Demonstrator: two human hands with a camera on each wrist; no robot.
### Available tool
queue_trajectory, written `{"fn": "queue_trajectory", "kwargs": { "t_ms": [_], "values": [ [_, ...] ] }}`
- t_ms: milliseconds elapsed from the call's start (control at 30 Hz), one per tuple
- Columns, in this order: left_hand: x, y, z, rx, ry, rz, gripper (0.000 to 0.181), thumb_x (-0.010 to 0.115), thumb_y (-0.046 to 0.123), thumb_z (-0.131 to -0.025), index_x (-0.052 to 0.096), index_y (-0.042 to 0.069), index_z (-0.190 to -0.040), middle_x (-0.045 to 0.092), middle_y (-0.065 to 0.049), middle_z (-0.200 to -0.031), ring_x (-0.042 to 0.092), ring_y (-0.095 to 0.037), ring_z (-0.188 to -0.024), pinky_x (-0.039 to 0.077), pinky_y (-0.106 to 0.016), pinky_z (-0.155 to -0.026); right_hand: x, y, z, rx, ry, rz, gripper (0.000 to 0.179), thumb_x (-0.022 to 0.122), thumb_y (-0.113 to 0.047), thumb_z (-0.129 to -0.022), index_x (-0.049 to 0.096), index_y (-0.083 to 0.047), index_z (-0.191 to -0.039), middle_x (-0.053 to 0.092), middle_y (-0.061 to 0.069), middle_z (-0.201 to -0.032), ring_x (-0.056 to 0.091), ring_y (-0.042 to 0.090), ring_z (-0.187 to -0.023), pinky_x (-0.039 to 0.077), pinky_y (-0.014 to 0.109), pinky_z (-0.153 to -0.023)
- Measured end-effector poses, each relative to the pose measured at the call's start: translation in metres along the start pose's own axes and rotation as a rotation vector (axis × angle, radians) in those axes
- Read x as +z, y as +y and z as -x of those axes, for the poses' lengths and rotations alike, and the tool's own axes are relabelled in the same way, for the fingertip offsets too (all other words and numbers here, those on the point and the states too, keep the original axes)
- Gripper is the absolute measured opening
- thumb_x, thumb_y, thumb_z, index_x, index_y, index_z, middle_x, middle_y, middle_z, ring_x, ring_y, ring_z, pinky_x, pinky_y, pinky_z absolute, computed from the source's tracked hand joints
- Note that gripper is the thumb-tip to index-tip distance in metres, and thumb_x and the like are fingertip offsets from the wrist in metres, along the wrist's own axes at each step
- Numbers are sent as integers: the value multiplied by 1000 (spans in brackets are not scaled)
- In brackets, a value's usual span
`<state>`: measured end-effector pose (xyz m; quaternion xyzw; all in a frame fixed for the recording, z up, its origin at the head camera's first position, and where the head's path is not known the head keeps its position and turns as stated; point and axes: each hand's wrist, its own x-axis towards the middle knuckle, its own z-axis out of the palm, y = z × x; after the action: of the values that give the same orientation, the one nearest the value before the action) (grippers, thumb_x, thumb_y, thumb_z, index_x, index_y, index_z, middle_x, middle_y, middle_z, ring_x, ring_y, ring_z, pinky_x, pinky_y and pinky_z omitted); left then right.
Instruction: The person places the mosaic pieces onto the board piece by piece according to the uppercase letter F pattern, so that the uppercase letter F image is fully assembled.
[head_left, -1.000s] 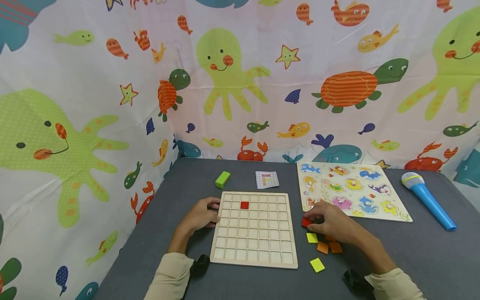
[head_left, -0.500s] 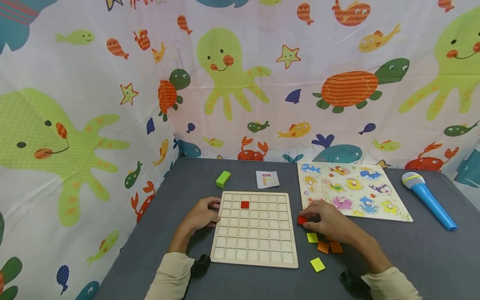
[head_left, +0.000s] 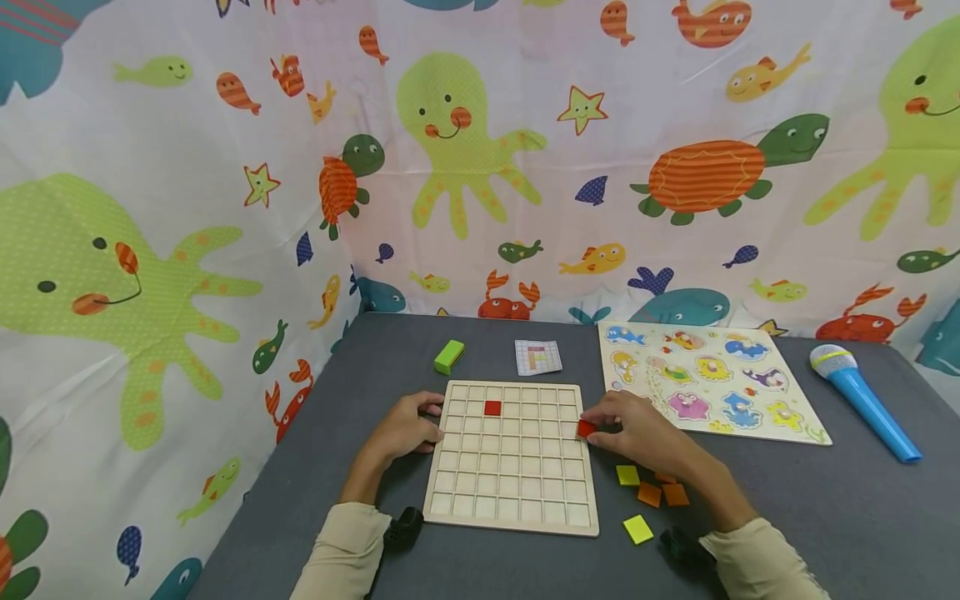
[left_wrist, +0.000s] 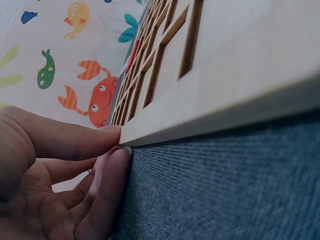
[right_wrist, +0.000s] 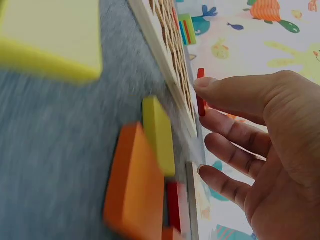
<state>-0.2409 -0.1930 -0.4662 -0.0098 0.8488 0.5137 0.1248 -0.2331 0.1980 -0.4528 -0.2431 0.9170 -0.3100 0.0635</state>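
My right hand (head_left: 637,429) pinches a red square tile (right_wrist: 201,92) between thumb and forefinger. In the head view it is over the right rim of a wooden grid board (head_left: 512,528), and the tile stands on edge in the right wrist view. Another red tile (head_left: 492,408) lies in a cell of the board's upper rows. At the board's left edge, my left hand (head_left: 401,429) holds the rim with thumb and fingertips; the left wrist view shows the thumb (left_wrist: 95,142) against the wood.
Yellow tiles (head_left: 637,529) and orange tiles (head_left: 649,494) lie right of the board. Behind it are a green block (head_left: 449,357) and a printed grid card (head_left: 537,357). A sea-animal puzzle board (head_left: 705,392) and a blue toy microphone (head_left: 870,408) occupy the right side.
My right hand has carried the red tile leftward from beside the loose tiles to the board's right rim. The left hand stays at the left edge.
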Motion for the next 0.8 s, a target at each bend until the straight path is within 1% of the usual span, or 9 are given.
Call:
{"fn": "queue_trajectory", "kwargs": {
  "t_ms": [167, 300, 467, 600, 800],
  "values": [
    [0, 0, 0, -2, 3, -2, 63, 71, -5, -87, 59, 3, -147, 61, -15, -125, 69, -22, -87, 62, -36, -70, 6, -8, -10, -7, 5, -2, 33, 79, -26, -96, 78, -11, -125, 63, -4, -101, 55, 15, -91, 50, 29, -76],
    [0, -1, -1, -7, 1, 1, 63, 71, -4, -87, 59, 5, -148, 61, -14, -124, 69, -21, -86, 62, -36, -70, 10, -13, -19, -28, 11, -7, 30, 79, -22, -96, 79, -9, -123, 64, -1, -100, 56, 16, -89, 49, 28, -73],
    [0, 0, 0, -1, -6, 1, 63, 71, -4, -87, 58, 4, -149, 60, -14, -123, 68, -21, -87, 62, -36, -70, 15, -19, -26, -62, 17, -33, 28, 78, -22, -97, 79, -9, -122, 65, 0, -103, 57, 16, -89, 50, 30, -74],
    [0, 0, 0, -3, -6, 0, 63, 71, -4, -88, 58, 4, -149, 60, -15, -124, 69, -22, -87, 62, -36, -70, 18, -22, -30, -59, 13, -54, 28, 77, -24, -98, 78, -10, -123, 66, 0, -107, 56, 15, -93, 50, 34, -78],
    [0, 1, -1, -14, -9, 0, 63, 70, -5, -89, 58, 4, -150, 60, -16, -125, 69, -22, -88, 62, -35, -70, 23, -27, -39, -45, 6, -43, 30, 76, -26, -98, 79, -10, -123, 67, -1, -108, 57, 16, -98, 52, 36, -81]
  ]
}}
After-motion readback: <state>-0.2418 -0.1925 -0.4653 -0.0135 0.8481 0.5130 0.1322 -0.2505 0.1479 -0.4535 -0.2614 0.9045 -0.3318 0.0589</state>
